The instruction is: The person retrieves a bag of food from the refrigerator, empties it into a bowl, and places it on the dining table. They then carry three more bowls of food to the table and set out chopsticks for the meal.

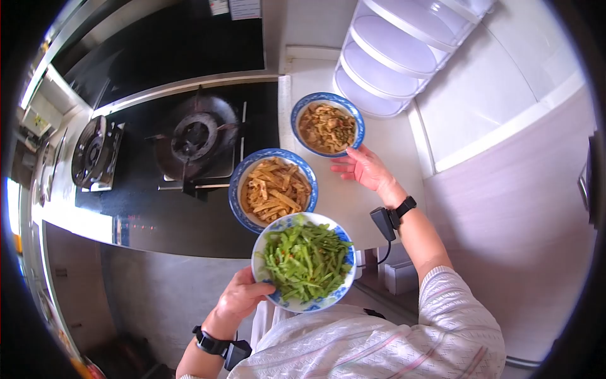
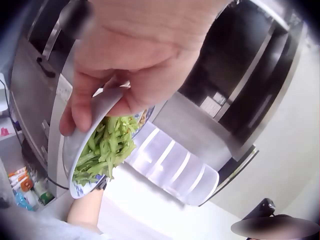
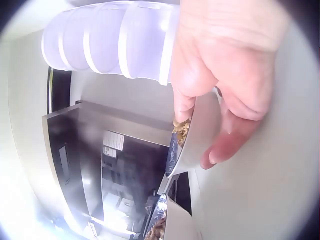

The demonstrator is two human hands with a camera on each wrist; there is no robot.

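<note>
The bowl of green beans (image 1: 305, 262) sits in my left hand (image 1: 240, 295), thumb hooked over the near rim and fingers curled under the base, held level in front of my chest and clear of the counter (image 1: 385, 142). My right hand (image 1: 364, 167) is stretched out ahead, fingers fairly straight and relaxed, laid against the near side of the far bowl of brown stir-fry (image 1: 327, 124); in the right wrist view the fingertips (image 3: 220, 152) rest along that bowl's outer wall and the thumb sits at its rim, more a touch than a grip. Between my two hands stands the middle bowl of yellow strips (image 1: 273, 188), just beyond the beans and just left of my right wrist.

As I judge it, I am one dish up and reaching for a second — the next move calls for my right fingers to slide under the far bowl's base and the thumb to clamp the rim before it lifts, with the beans kept level meanwhile.

Hard to tell: what the brown dish is made of, and how far my right fingers reach beneath it. My left fingers under the bean bowl are hidden in the head view — the left wrist view shows only the thumb (image 2: 75, 107) and the palm. The stack of white lids (image 1: 404, 54) beyond my right hand is cut off at the top.
</note>
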